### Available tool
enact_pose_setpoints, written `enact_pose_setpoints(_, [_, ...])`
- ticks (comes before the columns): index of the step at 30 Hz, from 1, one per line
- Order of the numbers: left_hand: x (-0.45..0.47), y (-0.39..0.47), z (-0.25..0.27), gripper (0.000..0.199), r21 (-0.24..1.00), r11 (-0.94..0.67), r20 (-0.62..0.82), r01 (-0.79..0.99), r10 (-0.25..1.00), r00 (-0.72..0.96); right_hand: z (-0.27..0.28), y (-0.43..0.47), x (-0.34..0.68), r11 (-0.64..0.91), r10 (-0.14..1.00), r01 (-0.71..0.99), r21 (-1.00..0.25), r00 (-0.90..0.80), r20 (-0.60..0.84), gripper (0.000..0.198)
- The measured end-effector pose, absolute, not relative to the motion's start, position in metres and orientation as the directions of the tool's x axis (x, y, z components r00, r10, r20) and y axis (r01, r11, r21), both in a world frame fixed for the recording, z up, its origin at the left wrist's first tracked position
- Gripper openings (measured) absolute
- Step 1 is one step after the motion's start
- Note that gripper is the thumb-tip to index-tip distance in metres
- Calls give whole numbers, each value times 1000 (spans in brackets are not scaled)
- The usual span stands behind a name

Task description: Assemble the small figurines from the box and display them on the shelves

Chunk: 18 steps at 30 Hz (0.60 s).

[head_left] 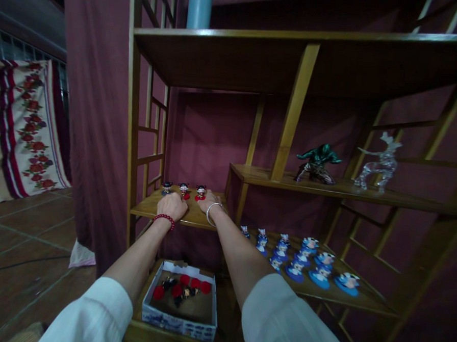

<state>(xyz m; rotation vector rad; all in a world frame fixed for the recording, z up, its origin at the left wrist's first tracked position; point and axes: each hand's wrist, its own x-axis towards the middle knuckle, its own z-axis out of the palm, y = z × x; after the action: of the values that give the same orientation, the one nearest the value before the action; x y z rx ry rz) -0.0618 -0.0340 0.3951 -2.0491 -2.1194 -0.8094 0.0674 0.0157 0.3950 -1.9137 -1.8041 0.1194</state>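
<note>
Left of centre, small shelf: a short, light-brown wooden shelf [193, 218] carries three small black-haired figurines in red and dark dress, standing upright in a row.
Row, from the left: the left figurine [167, 187] on a dark base, the middle figurine [183, 189] on a red base, the right figurine [200, 191] also on red, each apart from the next.
Left hand: the bare left hand [172, 207], with a dark-red bead bracelet [164, 218] at its wrist, is in front of the left and middle figurines; its fingers are hidden, so I cannot tell whether its grip is clenched or released.
Right hand: the bare right hand [210, 202], wearing a silvery bangle [210, 214], reaches to the red base of the right figurine; whether its grip grasps it, I cannot tell.
Box, lower centre: an open, shallow cardboard box with printed sides [178, 325] holds several more figurines with round red bases [187, 292], lying jumbled.
Lower right of the frame: blue-and-white figurines on round blue bases [299, 265] stand in rows on a low wooden shelf [375, 301].
Right, higher shelf: a crouching dark-green and brown figure [321, 159] and a clear, glassy deer [380, 166].
Upper left of centre: a pale-blue cylinder [200, 7] on the top board [251, 35].
Far left: a plain maroon curtain [91, 118] beside a cream cloth with red flowers [34, 135].
</note>
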Motion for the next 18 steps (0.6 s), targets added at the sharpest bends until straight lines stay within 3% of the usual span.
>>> enact_pose_setpoints(12, [-60,-52,387,36,262,-22,533,965,836,-126,402,-16,69,19,955,942,-334,81,284,40])
enact_pose_setpoints(18, [-60,-62,376,33,244,-59,607,968,787,-105,403,-36,70,22,942,929,-370,105,320,40])
